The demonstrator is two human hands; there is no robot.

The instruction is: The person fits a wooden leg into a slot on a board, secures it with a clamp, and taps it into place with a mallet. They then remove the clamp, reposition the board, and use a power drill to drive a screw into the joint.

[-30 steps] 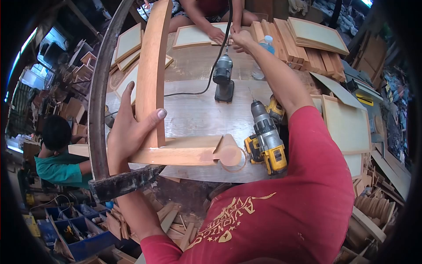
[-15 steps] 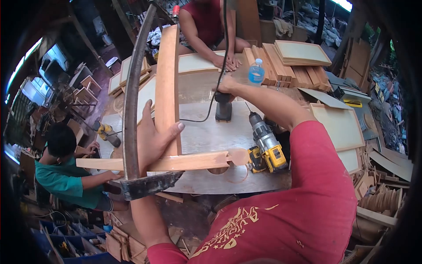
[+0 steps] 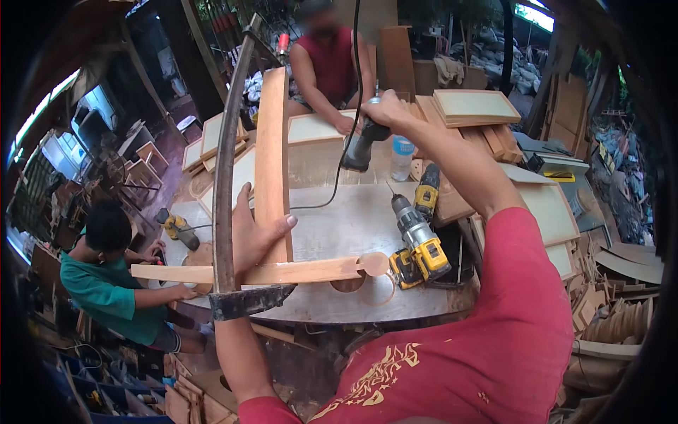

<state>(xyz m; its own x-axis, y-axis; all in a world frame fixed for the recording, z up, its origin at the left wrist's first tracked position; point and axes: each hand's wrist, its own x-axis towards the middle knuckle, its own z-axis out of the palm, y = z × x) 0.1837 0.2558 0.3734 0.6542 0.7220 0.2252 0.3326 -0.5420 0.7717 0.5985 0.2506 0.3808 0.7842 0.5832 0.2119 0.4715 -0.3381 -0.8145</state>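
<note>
My left hand [image 3: 256, 237] is wrapped round the joint of a wooden frame, where an upright board [image 3: 271, 155] meets a lower rail [image 3: 311, 271]. A long metal bar clamp [image 3: 227, 162] stands along the frame's left side, its dark jaw [image 3: 251, 301] below the rail. My right hand [image 3: 385, 112] grips a dark power driver [image 3: 361, 145], held up over the far side of the table, its battery end tilted down. A thin black cable passes just left of the driver.
Yellow drills [image 3: 421, 244] lie on the table [image 3: 318, 300] at the right, near a bottle [image 3: 402, 159] and stacked panels [image 3: 477, 106]. Another yellow tool [image 3: 176, 227] is at the left. One person [image 3: 326, 67] sits opposite; another in green [image 3: 106, 283] works at the left.
My right hand has moved up and slightly right with the driver, which now tilts. The view has shifted, so the frame and clamp appear slightly lower and farther right, still at my left hand.
</note>
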